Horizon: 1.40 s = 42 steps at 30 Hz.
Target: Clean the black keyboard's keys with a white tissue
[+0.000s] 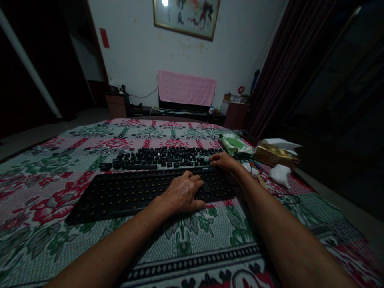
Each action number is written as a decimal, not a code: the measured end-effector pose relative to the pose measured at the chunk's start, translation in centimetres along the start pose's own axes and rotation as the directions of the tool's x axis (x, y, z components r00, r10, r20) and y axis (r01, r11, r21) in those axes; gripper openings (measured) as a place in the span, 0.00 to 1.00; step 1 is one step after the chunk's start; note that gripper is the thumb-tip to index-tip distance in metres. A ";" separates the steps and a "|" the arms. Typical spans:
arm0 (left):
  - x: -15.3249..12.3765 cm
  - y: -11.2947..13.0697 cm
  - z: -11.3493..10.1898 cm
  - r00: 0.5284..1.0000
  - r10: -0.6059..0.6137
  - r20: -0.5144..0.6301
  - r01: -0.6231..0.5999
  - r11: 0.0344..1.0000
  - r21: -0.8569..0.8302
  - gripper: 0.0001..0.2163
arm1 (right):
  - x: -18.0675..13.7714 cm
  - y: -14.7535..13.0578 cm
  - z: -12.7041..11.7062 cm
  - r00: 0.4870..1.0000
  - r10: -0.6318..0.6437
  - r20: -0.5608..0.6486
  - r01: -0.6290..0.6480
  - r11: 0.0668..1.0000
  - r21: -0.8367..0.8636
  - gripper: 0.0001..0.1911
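A black keyboard (pixel 120 194) with its keycaps off lies on the patterned cloth, rows of small yellowish key stems showing. My left hand (pixel 184 193) rests on its right half, fingers stretched over the board and thumb at the front edge. Behind the board, loose black keycaps (pixel 171 157) are spread in a long band, with a long bar-shaped spacebar (pixel 140 167) at the near left. My right hand (pixel 224 161) is at the right end of this band, above the board's back corner. Its fingertips are drawn together among the keycaps; whatever they grip is too small to make out.
To the right are a green-and-white packet (pixel 235 145), a gold tissue box (pixel 273 155) and a crumpled white tissue (pixel 280 175). The floral cloth (pixel 57 206) covers the surface. Beyond it, a pink towel (pixel 186 88) hangs over a dark screen by the wall.
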<state>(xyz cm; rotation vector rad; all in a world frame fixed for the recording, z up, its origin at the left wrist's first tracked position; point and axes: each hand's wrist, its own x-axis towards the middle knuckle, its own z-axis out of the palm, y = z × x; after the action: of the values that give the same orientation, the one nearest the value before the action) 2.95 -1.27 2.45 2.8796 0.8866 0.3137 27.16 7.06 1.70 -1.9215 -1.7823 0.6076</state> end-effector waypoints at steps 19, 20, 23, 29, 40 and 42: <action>0.0 -0.1 -0.1 1.000 -0.007 0.026 0.006 1.000 0.002 0.27 | -0.7 -0.4 -0.4 0.989 -0.060 -0.137 0.046 0.994 -0.100 0.16; 0.0 -0.2 -0.1 1.000 -0.001 0.018 0.001 1.000 0.002 0.27 | -0.9 -0.6 -0.4 0.981 -0.069 -0.179 0.050 0.993 -0.107 0.16; -0.2 -0.3 -0.2 1.000 0.023 -0.013 -0.023 1.000 -0.017 0.28 | -2.0 -1.7 -0.1 0.936 -0.142 -0.322 0.120 0.989 -0.086 0.17; -0.9 -2.4 -2.6 0.999 -0.010 -0.053 0.005 0.995 -0.099 0.18 | -3.8 -6.3 3.2 0.874 -0.342 -0.345 0.362 0.932 -0.007 0.18; -11.6 -17.4 -9.2 0.530 -0.734 -0.425 0.737 0.646 -0.196 0.15 | -7.0 -12.7 9.4 0.779 -0.616 -0.114 0.615 0.787 -0.051 0.17; -13.3 -19.4 -8.9 0.419 -0.815 -0.400 0.799 0.540 -0.264 0.14 | -7.4 -12.3 9.4 0.757 -0.649 -0.082 0.640 0.760 -0.113 0.16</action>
<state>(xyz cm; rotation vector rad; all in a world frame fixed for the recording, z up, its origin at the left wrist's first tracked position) -20.38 7.58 5.65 1.9391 2.1840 0.9159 11.21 0.79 1.57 -1.2006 -2.2336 0.1683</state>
